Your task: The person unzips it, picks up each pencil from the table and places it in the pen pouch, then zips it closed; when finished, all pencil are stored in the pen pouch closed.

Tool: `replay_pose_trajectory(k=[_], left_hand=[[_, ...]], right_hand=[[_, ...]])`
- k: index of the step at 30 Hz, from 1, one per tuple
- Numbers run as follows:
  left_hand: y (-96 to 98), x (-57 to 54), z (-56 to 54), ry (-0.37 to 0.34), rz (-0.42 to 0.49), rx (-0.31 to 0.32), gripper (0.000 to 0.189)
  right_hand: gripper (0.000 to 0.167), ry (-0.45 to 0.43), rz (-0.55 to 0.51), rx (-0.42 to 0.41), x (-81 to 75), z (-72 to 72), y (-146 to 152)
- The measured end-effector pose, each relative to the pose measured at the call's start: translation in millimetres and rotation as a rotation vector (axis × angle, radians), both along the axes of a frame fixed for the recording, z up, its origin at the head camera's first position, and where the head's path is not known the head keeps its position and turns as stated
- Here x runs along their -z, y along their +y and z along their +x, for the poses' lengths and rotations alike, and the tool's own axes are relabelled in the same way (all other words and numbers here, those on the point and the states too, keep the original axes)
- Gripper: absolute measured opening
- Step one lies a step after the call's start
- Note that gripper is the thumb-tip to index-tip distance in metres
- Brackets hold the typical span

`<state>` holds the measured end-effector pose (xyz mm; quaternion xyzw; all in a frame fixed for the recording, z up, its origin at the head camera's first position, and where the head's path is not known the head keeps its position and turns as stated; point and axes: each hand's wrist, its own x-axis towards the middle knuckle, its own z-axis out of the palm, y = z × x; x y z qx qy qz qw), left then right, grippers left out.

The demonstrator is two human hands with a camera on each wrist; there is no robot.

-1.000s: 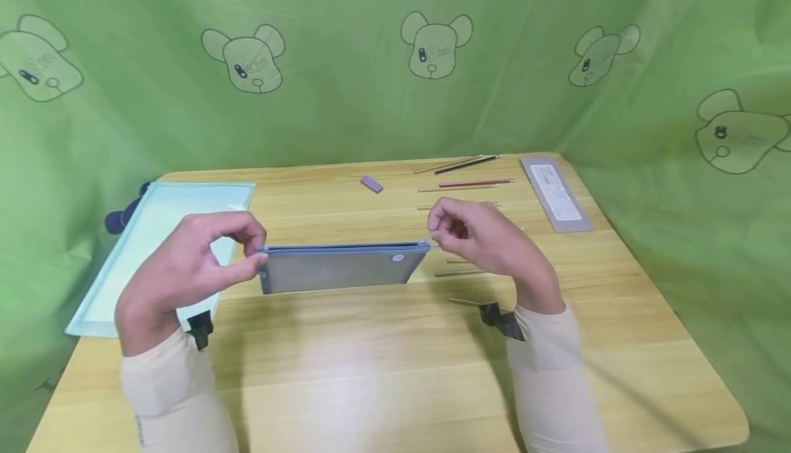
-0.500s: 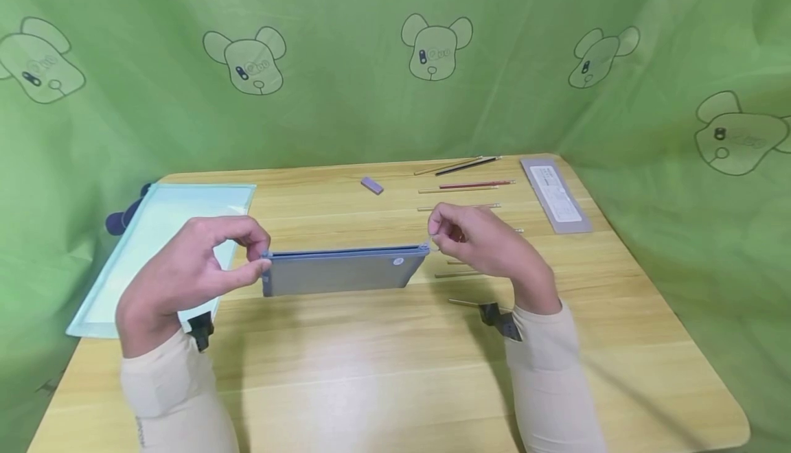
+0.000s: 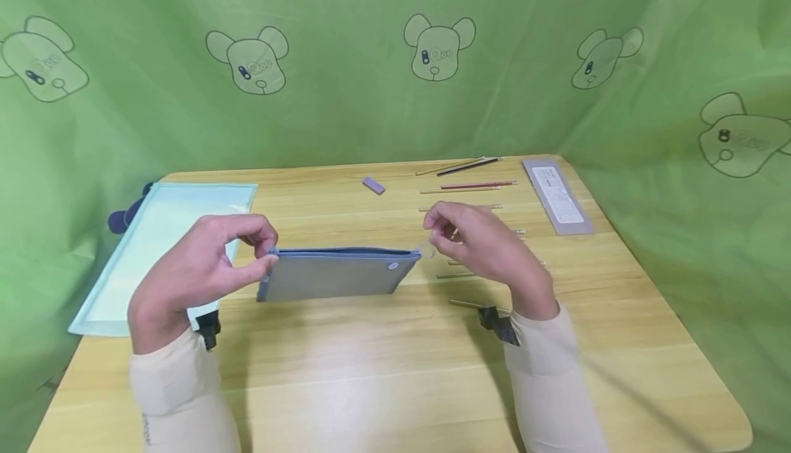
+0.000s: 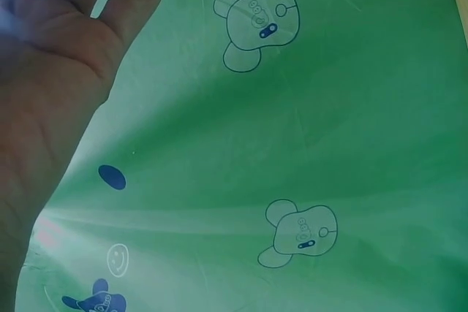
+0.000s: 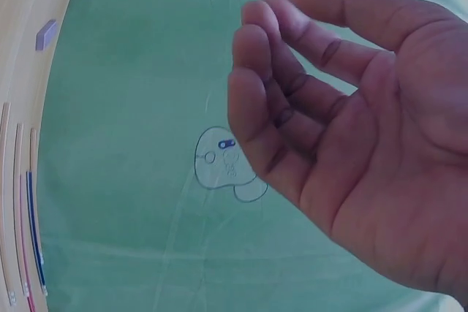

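A blue-grey zippered pencil pouch (image 3: pixel 336 278) hangs above the table, its zipper edge uppermost with a narrow dark gap along it. At its left end, my left hand (image 3: pixel 200 264) pinches the top corner between thumb and fingers. Off the right end comes a thin, pale zipper-pull loop (image 3: pixel 431 248), pinched by the fingertips of my right hand (image 3: pixel 482 244). Neither wrist view takes in the pouch: the left hand (image 4: pixel 62 56) is cut off at the top, and the right hand (image 5: pixel 365 115) has curled fingers with the thumb near the index fingertip.
Several pencils (image 3: pixel 460 189) lie on the right of the wooden table (image 3: pixel 346 398), some partly behind the right hand. A purple eraser (image 3: pixel 373 185) lies at the back, a grey labelled package (image 3: pixel 558 195) at the far right. A mint folder (image 3: pixel 185 199) is on the left. Green curtains surround the table.
The pouch's right end has shifted slightly left and down, and the gap along its zipper looks wider. The left hand has moved slightly right; the right hand has barely moved.
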<state>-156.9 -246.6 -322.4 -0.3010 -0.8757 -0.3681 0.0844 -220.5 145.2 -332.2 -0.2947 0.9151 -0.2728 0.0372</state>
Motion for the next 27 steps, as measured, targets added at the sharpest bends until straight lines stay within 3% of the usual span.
replay_pose_trajectory(k=[12, 20, 27], left_hand=[[5.6, 0.2, -1.9, -0.038, -0.021, 0.017, 0.028], [9.8, 1.5, -3.9, -0.077, -0.029, 0.046, 0.026], [12.1, 0.1, -5.0, -0.113, -0.044, 0.038, 0.024]], right_hand=[[0.024, 0.051, -0.048, -0.207, 10.5, 15.7, -39], [0.042, 0.057, -0.008, -0.213, 17.3, 24.4, -61], [0.039, 0.094, 0.019, -0.223, 19.9, 27.8, -68]])
